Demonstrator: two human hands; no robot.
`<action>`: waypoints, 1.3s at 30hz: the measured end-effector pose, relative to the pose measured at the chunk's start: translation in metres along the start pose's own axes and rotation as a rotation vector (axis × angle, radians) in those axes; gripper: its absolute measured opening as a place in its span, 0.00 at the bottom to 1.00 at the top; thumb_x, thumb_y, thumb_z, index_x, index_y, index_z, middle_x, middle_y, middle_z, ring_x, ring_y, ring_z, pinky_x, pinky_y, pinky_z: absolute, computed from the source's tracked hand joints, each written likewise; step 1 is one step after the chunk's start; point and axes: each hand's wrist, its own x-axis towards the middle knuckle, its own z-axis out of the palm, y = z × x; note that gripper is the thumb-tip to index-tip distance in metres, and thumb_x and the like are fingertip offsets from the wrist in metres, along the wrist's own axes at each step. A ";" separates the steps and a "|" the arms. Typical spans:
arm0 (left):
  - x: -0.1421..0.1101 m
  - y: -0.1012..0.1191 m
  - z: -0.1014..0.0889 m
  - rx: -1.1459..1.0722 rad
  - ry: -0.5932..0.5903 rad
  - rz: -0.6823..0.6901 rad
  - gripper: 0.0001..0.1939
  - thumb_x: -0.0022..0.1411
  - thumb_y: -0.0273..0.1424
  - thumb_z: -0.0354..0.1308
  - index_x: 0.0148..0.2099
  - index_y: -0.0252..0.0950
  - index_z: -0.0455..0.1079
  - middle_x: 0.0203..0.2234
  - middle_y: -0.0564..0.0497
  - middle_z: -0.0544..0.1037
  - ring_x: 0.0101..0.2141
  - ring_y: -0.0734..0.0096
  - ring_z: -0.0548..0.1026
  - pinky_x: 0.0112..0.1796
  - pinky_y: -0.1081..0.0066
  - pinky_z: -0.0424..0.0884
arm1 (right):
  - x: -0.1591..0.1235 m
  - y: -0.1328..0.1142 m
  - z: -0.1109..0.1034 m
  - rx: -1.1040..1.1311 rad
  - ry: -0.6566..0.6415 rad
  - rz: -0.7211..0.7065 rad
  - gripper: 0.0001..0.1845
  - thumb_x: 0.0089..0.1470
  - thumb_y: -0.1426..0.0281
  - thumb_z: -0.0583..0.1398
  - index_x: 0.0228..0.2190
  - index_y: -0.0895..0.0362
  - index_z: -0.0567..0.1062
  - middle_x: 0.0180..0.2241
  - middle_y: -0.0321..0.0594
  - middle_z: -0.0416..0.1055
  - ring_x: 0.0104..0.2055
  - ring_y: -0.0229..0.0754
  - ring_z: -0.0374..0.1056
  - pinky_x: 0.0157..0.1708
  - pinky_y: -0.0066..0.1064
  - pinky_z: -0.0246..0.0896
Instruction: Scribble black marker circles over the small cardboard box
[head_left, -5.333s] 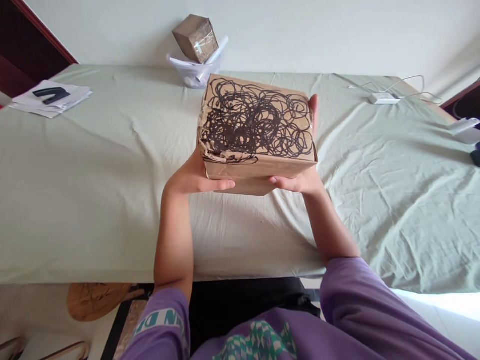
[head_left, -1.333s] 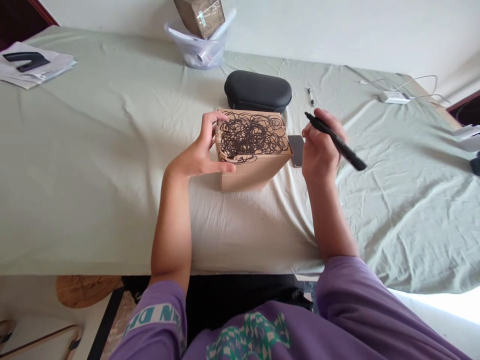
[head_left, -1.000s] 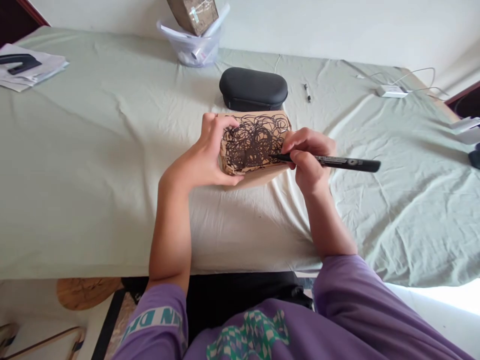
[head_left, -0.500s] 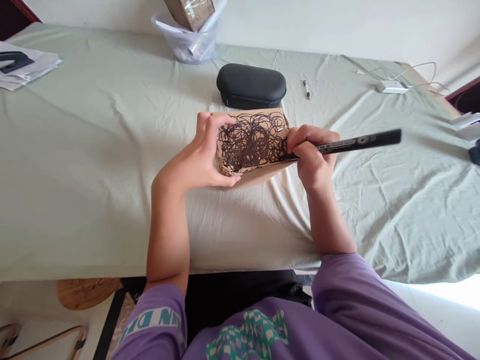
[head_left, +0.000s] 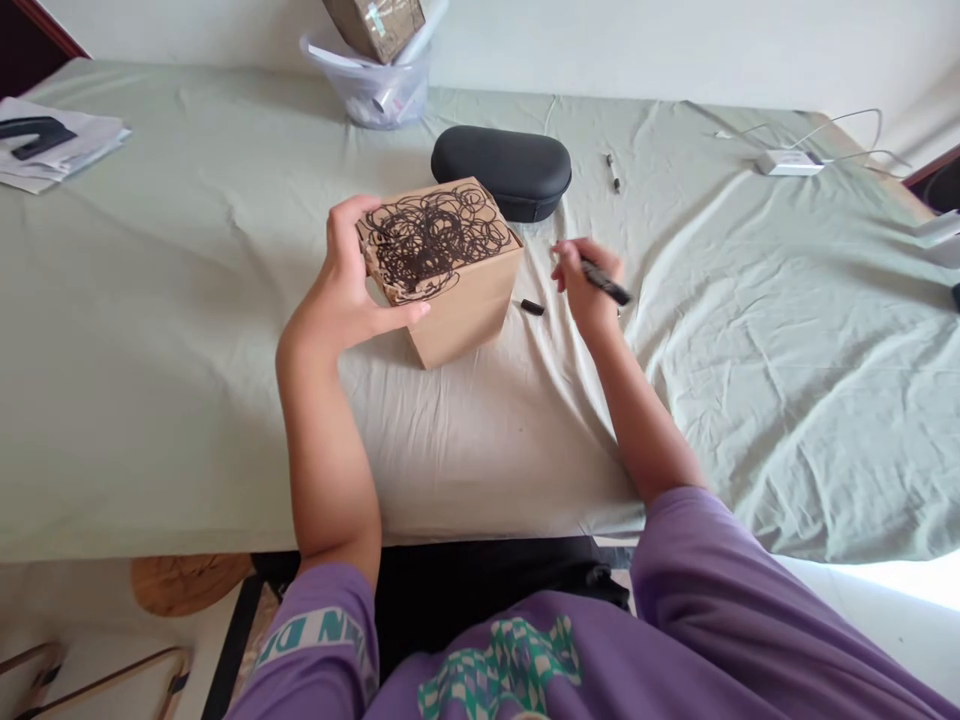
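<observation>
A cardboard box (head_left: 465, 308) stands on the cloth, its top covered in black looping scribbles, densest toward the left. My left hand (head_left: 345, 280) grips the box's left end, thumb along the near edge and fingers at the far edge. To the right of the box, my right hand (head_left: 589, 280) is closed round a black marker (head_left: 606, 283), apart from the box. The marker's tip end is hidden or blurred by the fingers. Between the box and my right hand lies a small black marker cap (head_left: 532, 307).
Behind the box sits a black hard case (head_left: 501, 165). A clear plastic bin (head_left: 382, 90) with a taped carton stands by the wall. Farther right are a small pen-like piece (head_left: 613, 173) and a white power strip (head_left: 789, 162). Papers (head_left: 67, 155) lie at the far left.
The box has shifted left and turned, with my left hand on it. My right hand has drawn away from its top, the marker now pointing differently. The cap has come into view.
</observation>
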 end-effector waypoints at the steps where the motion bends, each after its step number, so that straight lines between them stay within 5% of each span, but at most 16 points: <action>1: 0.000 0.000 -0.002 0.007 0.010 -0.014 0.60 0.49 0.49 0.84 0.74 0.46 0.53 0.67 0.45 0.65 0.71 0.34 0.58 0.68 0.38 0.62 | 0.000 0.016 0.003 -0.136 -0.124 0.005 0.20 0.68 0.48 0.58 0.37 0.50 0.77 0.30 0.39 0.75 0.32 0.46 0.71 0.40 0.41 0.68; 3: -0.001 0.001 -0.004 0.051 0.008 -0.036 0.62 0.52 0.52 0.82 0.76 0.45 0.49 0.68 0.45 0.65 0.72 0.35 0.59 0.67 0.39 0.64 | -0.004 0.041 0.009 -0.309 -0.304 0.023 0.14 0.56 0.59 0.66 0.41 0.52 0.78 0.40 0.46 0.80 0.43 0.53 0.74 0.49 0.46 0.69; 5: -0.001 0.000 -0.006 0.071 -0.012 -0.043 0.66 0.52 0.52 0.83 0.78 0.47 0.44 0.72 0.44 0.61 0.73 0.34 0.58 0.68 0.37 0.62 | -0.008 0.055 0.013 -0.434 -0.430 0.046 0.19 0.48 0.67 0.65 0.45 0.54 0.77 0.44 0.50 0.80 0.48 0.58 0.73 0.51 0.49 0.68; 8: 0.000 0.009 -0.006 0.136 0.026 -0.003 0.69 0.51 0.51 0.83 0.81 0.53 0.42 0.80 0.49 0.49 0.77 0.30 0.49 0.72 0.32 0.54 | -0.009 0.050 0.013 -0.418 -0.426 0.029 0.18 0.53 0.69 0.61 0.47 0.54 0.75 0.43 0.49 0.79 0.44 0.54 0.73 0.51 0.47 0.70; 11: 0.004 0.040 0.006 0.214 0.305 0.123 0.49 0.61 0.50 0.77 0.78 0.58 0.58 0.75 0.51 0.60 0.76 0.37 0.57 0.72 0.34 0.56 | -0.007 0.018 0.005 -0.216 -0.186 -0.152 0.13 0.62 0.64 0.61 0.49 0.49 0.73 0.43 0.44 0.78 0.42 0.50 0.74 0.51 0.47 0.72; 13: 0.007 0.068 0.023 0.238 0.476 0.290 0.24 0.70 0.45 0.70 0.66 0.57 0.76 0.52 0.48 0.78 0.55 0.49 0.77 0.61 0.43 0.72 | -0.010 -0.013 -0.002 -0.110 -0.055 -0.304 0.12 0.66 0.59 0.63 0.49 0.46 0.73 0.44 0.43 0.78 0.43 0.51 0.74 0.50 0.49 0.73; 14: 0.008 0.081 0.033 0.210 0.503 0.331 0.14 0.73 0.42 0.67 0.59 0.57 0.80 0.39 0.51 0.79 0.44 0.56 0.79 0.54 0.48 0.75 | -0.014 -0.030 -0.005 -0.085 -0.029 -0.358 0.12 0.66 0.57 0.64 0.49 0.44 0.73 0.45 0.42 0.78 0.45 0.52 0.74 0.51 0.49 0.74; 17: 0.011 0.109 0.064 0.058 0.316 0.270 0.14 0.71 0.42 0.71 0.56 0.53 0.79 0.30 0.56 0.78 0.28 0.68 0.76 0.35 0.62 0.74 | -0.031 -0.073 -0.010 -0.028 -0.002 -0.587 0.16 0.62 0.62 0.69 0.50 0.39 0.75 0.48 0.39 0.81 0.47 0.52 0.76 0.49 0.48 0.74; 20: 0.016 0.115 0.087 -0.114 0.210 0.208 0.14 0.69 0.43 0.74 0.52 0.49 0.79 0.30 0.58 0.80 0.26 0.74 0.77 0.29 0.68 0.70 | -0.045 -0.096 -0.011 -0.003 0.017 -0.774 0.17 0.63 0.67 0.69 0.51 0.40 0.77 0.48 0.37 0.83 0.44 0.50 0.77 0.45 0.48 0.75; 23: 0.022 0.108 0.096 -0.304 0.332 0.183 0.09 0.75 0.42 0.69 0.44 0.44 0.78 0.29 0.57 0.79 0.26 0.76 0.79 0.25 0.72 0.69 | -0.050 -0.104 -0.013 0.086 -0.002 -0.664 0.13 0.65 0.56 0.68 0.49 0.43 0.80 0.46 0.40 0.83 0.44 0.53 0.78 0.45 0.51 0.76; 27: 0.029 0.098 0.090 -0.523 0.489 0.135 0.11 0.74 0.39 0.71 0.40 0.41 0.77 0.25 0.56 0.76 0.23 0.75 0.79 0.20 0.73 0.69 | -0.050 -0.107 -0.018 0.370 -0.005 -0.284 0.21 0.69 0.44 0.59 0.47 0.43 0.80 0.27 0.35 0.73 0.28 0.48 0.72 0.33 0.45 0.72; 30: 0.029 0.097 0.085 -0.522 0.425 0.121 0.10 0.75 0.37 0.70 0.40 0.40 0.77 0.25 0.57 0.78 0.23 0.77 0.79 0.21 0.75 0.70 | -0.048 -0.107 -0.015 0.517 -0.096 -0.144 0.25 0.62 0.40 0.63 0.47 0.45 0.76 0.19 0.28 0.62 0.21 0.45 0.65 0.25 0.41 0.66; 39: 0.023 0.091 0.101 -0.412 0.100 0.222 0.08 0.76 0.42 0.67 0.49 0.45 0.76 0.35 0.53 0.82 0.28 0.71 0.82 0.25 0.69 0.75 | -0.056 -0.113 -0.005 0.661 -0.282 -0.031 0.22 0.65 0.42 0.60 0.44 0.47 0.73 0.20 0.28 0.67 0.21 0.43 0.61 0.24 0.39 0.58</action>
